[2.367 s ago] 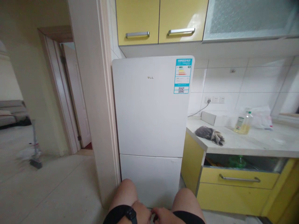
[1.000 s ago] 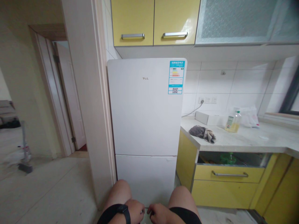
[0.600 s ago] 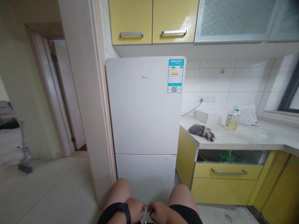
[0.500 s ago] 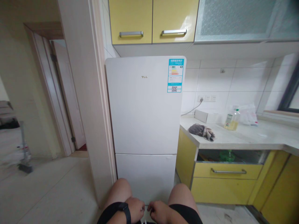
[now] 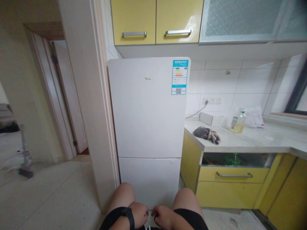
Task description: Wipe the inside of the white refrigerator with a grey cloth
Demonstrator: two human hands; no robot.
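Left hand [image 5: 140,214]: 6 o'clock in view, fingers curled; grip cannot be told.
Right hand [image 5: 163,216]: just beside it, fingers bent; grip unclear.
Fridge [image 5: 148,121]: 12 o'clock from the hands, closed.
Cloth [image 5: 206,134]: 1 o'clock, on the countertop [image 5: 242,142].

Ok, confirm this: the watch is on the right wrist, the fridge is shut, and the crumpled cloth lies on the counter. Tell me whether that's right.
Not quite: the head view shows the watch on the wrist of the left hand, not the right hand. The fridge is shut and the crumpled cloth lies on the counter, as you said.
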